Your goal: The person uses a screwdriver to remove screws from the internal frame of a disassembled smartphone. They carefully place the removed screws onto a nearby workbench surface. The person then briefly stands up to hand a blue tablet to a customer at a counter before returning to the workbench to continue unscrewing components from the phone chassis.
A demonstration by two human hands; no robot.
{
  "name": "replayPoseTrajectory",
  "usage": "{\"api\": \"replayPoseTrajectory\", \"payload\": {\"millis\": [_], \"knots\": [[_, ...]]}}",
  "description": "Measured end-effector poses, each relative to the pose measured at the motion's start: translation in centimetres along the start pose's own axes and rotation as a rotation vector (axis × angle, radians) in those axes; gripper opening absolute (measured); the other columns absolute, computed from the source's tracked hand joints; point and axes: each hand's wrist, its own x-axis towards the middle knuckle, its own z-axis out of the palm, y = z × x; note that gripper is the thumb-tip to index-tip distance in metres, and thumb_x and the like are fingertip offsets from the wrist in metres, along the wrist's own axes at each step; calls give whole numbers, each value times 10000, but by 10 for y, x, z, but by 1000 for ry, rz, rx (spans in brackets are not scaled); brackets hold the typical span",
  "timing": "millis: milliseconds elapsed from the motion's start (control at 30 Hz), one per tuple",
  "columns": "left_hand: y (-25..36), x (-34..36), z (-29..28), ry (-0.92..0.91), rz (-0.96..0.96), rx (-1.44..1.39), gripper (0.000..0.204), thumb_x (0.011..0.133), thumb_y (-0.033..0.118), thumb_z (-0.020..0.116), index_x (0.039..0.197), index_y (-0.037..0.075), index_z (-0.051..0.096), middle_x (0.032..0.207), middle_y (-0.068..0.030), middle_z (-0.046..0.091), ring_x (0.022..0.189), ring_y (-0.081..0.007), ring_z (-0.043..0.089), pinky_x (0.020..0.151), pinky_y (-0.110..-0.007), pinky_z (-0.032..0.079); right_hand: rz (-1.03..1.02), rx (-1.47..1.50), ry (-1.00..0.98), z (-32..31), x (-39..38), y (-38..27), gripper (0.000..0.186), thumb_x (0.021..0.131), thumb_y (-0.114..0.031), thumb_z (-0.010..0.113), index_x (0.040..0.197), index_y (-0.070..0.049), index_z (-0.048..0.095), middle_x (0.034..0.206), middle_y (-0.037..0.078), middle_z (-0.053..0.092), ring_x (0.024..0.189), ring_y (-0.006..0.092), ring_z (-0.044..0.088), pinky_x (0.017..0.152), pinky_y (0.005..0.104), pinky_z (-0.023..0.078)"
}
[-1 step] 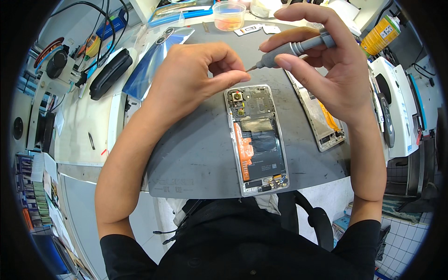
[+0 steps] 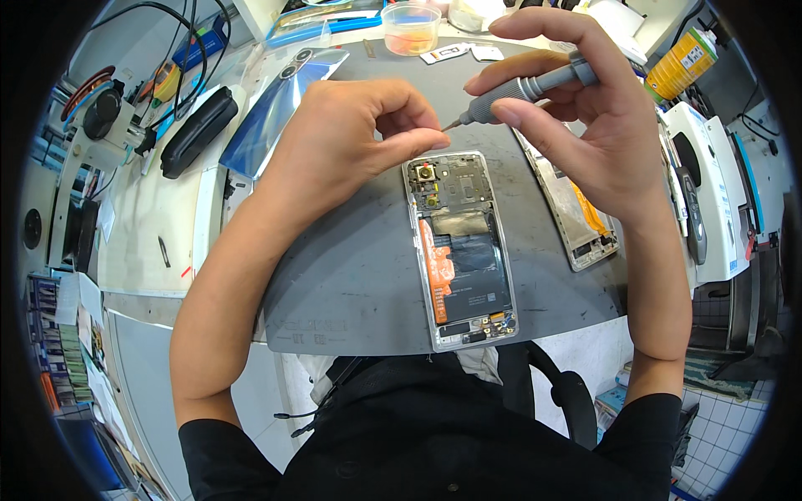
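My right hand (image 2: 593,125) is closed round a grey screwdriver (image 2: 526,90) with a knurled grip, held aslant with its thin bit pointing down and left. My left hand (image 2: 359,134) is pinched at the bit's tip, thumb and forefinger together. Whatever lies between those fingertips is too small to make out. Below both hands lies an opened smartphone (image 2: 472,275) without its back cover. Its black battery, orange-marked strip and upper camera part (image 2: 425,172) are exposed. The phone lies lengthwise on the grey mat (image 2: 351,284), its top end nearest my left fingertips.
A second phone frame (image 2: 576,209) with an orange flex cable lies partly behind my right hand. At the left are a blue phone back cover (image 2: 271,108) and a black case (image 2: 199,134). A clear round tub (image 2: 411,32) stands at the back. A yellow can (image 2: 681,65) stands far right.
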Motion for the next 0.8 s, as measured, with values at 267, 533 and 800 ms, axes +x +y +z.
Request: {"api": "replayPoseTrajectory", "payload": {"millis": [267,533,800], "knots": [[-7,-2,7,-148,-86,-130,509,1045,409,469,902,-2,734,671,-91,669,620,-208,627,640,-332,494,7,-360,-114,3,-2,13,447,895,15,688,1304,-34,515,1345,85,580,1038,186,711,723,243,601],[-8,-4,7,-215,-87,-111,572,1082,411,402,954,-39,731,666,-63,608,639,-143,553,639,-292,461,16,-365,-175,7,-1,14,425,892,18,683,1286,-28,530,1324,79,593,1026,195,714,712,254,612],[-10,-2,-1,-169,-48,31,557,1044,433,405,898,24,755,666,-135,657,658,-294,642,683,-400,499,-55,-433,-304,13,9,5,422,868,11,674,1261,-67,543,1216,87,642,1025,176,705,716,311,589]]}}
